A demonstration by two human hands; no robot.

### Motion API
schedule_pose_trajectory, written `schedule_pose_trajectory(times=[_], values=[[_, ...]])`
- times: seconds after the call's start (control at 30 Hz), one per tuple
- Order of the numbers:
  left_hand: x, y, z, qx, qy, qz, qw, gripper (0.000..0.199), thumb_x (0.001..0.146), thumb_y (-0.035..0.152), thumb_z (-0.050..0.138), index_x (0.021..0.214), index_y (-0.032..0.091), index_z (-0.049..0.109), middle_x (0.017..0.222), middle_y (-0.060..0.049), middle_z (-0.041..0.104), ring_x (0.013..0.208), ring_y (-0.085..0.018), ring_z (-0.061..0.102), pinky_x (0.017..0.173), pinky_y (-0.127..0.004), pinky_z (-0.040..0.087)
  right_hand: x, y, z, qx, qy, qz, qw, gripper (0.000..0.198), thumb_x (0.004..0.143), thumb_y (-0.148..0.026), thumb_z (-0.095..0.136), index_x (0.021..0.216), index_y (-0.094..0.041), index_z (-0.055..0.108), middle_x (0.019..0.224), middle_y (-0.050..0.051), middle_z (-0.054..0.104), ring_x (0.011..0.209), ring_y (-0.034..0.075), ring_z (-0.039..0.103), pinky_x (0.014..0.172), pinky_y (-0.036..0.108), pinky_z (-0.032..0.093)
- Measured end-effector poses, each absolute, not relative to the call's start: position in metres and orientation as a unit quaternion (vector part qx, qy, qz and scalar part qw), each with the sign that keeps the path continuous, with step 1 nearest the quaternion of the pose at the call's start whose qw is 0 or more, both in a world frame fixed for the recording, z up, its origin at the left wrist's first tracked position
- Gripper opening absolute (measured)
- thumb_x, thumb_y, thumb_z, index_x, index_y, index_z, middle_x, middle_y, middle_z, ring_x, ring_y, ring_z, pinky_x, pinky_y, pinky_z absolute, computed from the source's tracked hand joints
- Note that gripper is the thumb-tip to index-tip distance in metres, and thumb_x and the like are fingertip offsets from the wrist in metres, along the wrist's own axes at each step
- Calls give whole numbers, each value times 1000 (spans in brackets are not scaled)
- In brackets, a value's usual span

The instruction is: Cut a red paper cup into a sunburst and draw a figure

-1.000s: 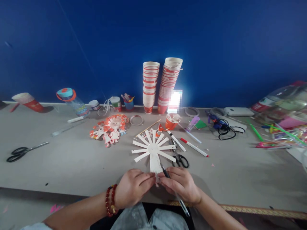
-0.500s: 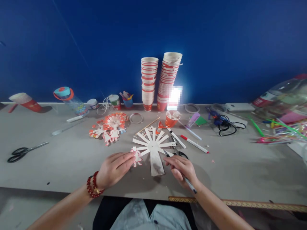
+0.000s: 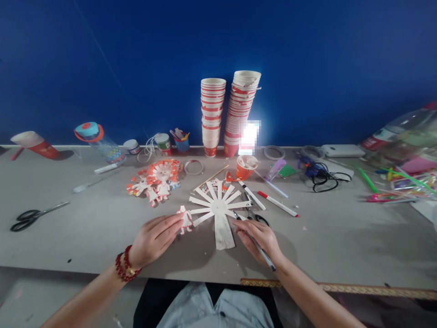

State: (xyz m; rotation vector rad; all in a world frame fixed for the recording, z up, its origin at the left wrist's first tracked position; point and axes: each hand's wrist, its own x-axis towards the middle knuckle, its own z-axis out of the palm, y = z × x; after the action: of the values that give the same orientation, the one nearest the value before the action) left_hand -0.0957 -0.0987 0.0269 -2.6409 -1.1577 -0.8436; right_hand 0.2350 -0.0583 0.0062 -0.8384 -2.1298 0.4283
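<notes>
Between the fingers of my left hand [image 3: 159, 236] is a small white paper dress cutout [image 3: 185, 219] with red outlines and little feet. My right hand [image 3: 258, 239] is closed round a pen [image 3: 262, 253], its tip by the right-hand strips of a cut-open paper cup [image 3: 219, 207]. That cup lies flat, its narrow white strips fanned out like rays and one wide panel pointing toward me. Black-handled scissors [image 3: 261, 219] lie partly hidden just beyond my right hand. Left of the fan is a pile of red and white paper figures [image 3: 160, 182].
Two tall paper cup stacks [image 3: 213, 118] stand against the blue wall, with a cup of scraps [image 3: 246, 167] in front. Markers [image 3: 278, 203] lie at right. Another pair of scissors [image 3: 29, 218] rests at far left; a black cord [image 3: 324, 177] and bottles are at far right.
My left hand has drawn the dress cutout slightly left, away from the paper fan. My right hand keeps the pen and has shifted only a little.
</notes>
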Motion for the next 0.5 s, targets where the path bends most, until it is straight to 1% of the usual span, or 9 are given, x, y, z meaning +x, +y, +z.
schedule_pose_trajectory(times=[0.17,0.37,0.5], values=[[-75,-99,43,-890,-324,-317,56,29,92,8,52,119,14,61,116,-11,71,110,-18,65,94,-30,56,235,-57,0,-333,-847,170,378,30,93,-15,50,118,-25,63,80,2,72,71,16,69,67,25,54],[-64,-96,41,-903,-300,-301,61,25,93,9,49,114,14,63,115,-11,71,108,-17,66,95,-31,55,236,-57,-7,-338,-850,147,377,26,92,-13,54,113,-25,64,89,4,74,75,16,70,70,26,54],[-62,-101,34,-915,-283,-284,57,24,92,9,52,113,13,63,114,-10,72,109,-17,65,96,-31,54,234,-56,-4,-326,-854,143,380,26,91,-11,54,111,-24,64,89,4,75,76,17,71,71,26,55]])
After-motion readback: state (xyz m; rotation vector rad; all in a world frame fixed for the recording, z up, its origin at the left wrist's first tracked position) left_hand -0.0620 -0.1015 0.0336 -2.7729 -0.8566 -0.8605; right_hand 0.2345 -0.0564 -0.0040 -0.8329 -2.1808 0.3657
